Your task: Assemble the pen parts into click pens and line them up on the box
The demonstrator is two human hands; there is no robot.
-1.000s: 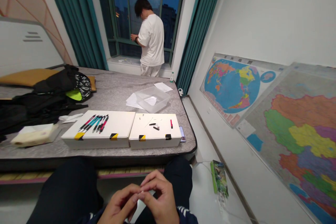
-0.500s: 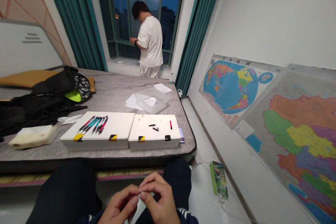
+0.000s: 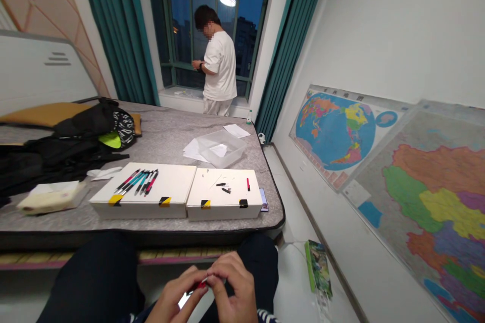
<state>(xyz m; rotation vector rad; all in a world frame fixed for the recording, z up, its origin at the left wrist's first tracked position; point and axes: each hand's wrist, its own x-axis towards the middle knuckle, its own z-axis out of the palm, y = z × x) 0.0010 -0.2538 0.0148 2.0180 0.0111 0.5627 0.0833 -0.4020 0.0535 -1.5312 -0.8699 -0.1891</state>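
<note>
My left hand (image 3: 181, 292) is closed round a small red pen part (image 3: 202, 284), mostly hidden by the fingers, with a pale tip showing. My right hand (image 3: 233, 282) pinches at that tip, its fingertips against those of the left. Both hands are low in front, between my knees. Beyond them, a white box (image 3: 144, 207) carries a row of red, teal and black pens (image 3: 138, 181). On the white box to its right (image 3: 223, 212) lie black pen pieces (image 3: 226, 191), a red pen piece (image 3: 248, 184) and tiny loose bits.
The boxes stand on a grey mattress (image 3: 166, 136). A clear plastic tub (image 3: 222, 149) sits on papers behind them. A tissue pack (image 3: 51, 199) and a black bag (image 3: 68, 146) lie left. A person (image 3: 220, 65) stands by the window. A green box (image 3: 318, 265) is on the floor.
A red part now shows between my fingers, where only a pale thin piece was visible before. My hands have shifted slightly right, still together. The view has tilted a little.
</note>
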